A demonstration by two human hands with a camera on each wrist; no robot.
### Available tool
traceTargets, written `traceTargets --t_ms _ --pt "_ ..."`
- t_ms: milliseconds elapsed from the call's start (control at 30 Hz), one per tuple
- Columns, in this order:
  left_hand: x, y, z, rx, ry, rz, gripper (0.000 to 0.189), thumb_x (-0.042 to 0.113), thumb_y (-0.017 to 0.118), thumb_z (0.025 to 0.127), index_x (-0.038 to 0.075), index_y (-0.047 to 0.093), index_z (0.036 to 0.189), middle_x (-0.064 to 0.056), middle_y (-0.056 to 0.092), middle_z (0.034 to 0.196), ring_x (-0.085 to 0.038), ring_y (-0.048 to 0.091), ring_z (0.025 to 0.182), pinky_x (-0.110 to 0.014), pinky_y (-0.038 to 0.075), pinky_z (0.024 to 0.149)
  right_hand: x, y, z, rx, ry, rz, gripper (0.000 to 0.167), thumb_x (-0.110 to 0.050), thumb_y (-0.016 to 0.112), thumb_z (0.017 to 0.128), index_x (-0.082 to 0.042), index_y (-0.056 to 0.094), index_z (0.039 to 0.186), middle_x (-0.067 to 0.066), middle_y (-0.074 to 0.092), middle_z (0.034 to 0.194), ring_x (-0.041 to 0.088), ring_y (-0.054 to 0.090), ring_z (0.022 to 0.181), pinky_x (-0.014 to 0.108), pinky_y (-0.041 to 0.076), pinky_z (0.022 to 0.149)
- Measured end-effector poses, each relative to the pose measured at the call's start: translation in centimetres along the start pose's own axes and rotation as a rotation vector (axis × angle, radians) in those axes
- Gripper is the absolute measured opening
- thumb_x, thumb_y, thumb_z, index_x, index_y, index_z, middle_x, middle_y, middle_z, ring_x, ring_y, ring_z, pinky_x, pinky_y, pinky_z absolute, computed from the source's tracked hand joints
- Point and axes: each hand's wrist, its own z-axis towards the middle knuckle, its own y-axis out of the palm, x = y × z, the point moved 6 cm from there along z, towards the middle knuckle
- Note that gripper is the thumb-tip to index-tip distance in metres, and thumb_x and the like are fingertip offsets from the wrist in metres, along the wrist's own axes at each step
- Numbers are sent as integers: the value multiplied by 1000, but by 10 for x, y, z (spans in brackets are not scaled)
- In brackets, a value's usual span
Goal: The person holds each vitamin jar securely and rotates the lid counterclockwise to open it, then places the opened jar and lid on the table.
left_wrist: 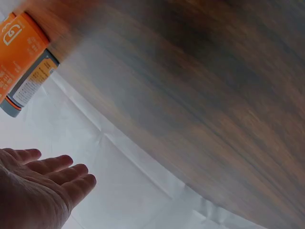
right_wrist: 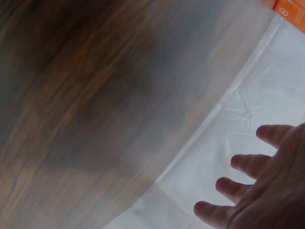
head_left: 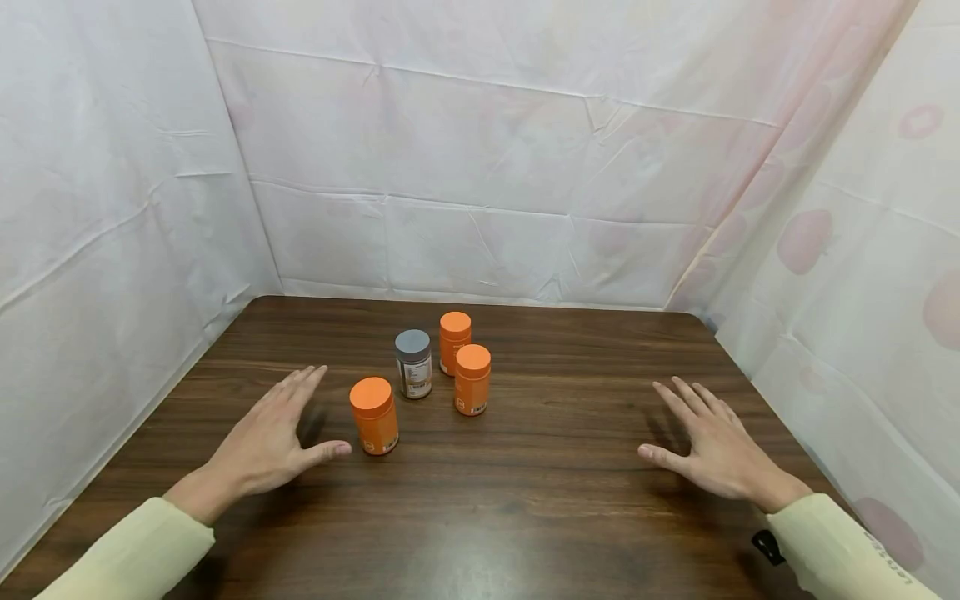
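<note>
Right wrist: orange jar [right_wrist: 292, 12] cropped

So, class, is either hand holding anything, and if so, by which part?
Nothing is held: the left hand is empty beside the nearest orange jar; the right hand is empty too.

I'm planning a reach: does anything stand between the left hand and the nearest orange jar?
Nothing visible does: in the head view, only tabletop shows between the left hand and that orange jar; the grey-lidded jar stands behind.

The head camera faces forward and down from above; 2 nearer, tilted wrist views share its table [head_left: 555, 475].
</note>
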Motion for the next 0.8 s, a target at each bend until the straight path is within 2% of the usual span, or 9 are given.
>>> traceTargets --t_ms 367,600,800 --pt "9 3 1 -2 -18 -93 112 67 75 82 5 24 161 -24 35 160 -48 35 143 -67 32 109 -11 -1 0 7 -13 24 98 -64 68 90 -27 17 165 21 19 167 55 17 148 78 15 106" --pt "13 5 3 -27 -65 -161 112 64 76 84 6 21 162 -24 32 162 -49 35 143 -69 32 108 -15 0 0 6 -24 30 98 -64 68 90 -27 17 165 20 18 168 53 17 149 76 15 108" --pt "15 8 3 -39 -117 -220 117 67 75 82 6 17 163 -28 32 160 -53 38 140 -70 34 106 -17 1 0 3 -32 39 98 -64 68 90 -28 16 165 19 17 168 52 16 149 75 14 109"
